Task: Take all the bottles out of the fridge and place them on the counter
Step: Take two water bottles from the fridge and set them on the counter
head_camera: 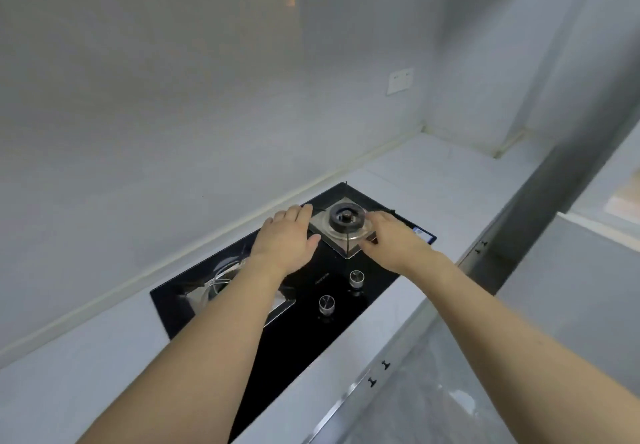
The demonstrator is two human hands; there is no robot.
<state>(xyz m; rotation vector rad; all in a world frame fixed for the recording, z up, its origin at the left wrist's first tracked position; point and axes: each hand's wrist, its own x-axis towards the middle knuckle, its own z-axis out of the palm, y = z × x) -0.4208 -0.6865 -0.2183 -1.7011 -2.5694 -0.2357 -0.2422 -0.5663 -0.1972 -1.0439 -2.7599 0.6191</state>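
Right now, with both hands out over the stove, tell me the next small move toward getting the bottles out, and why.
Probably draw both hands back and turn away from the stove to find the fridge. The left hand and right hand hover empty on either side of the burner on the black hob; no bottle or fridge shows in this view, and the white counter holds none yet.

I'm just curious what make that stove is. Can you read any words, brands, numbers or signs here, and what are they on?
No text here is legible.
Small pale print on the black hob, above the knobs: too blurred to read.
Blue and white sticker at the hob's far right corner: too small to read.
Wall switch plate: faint marks, unreadable.
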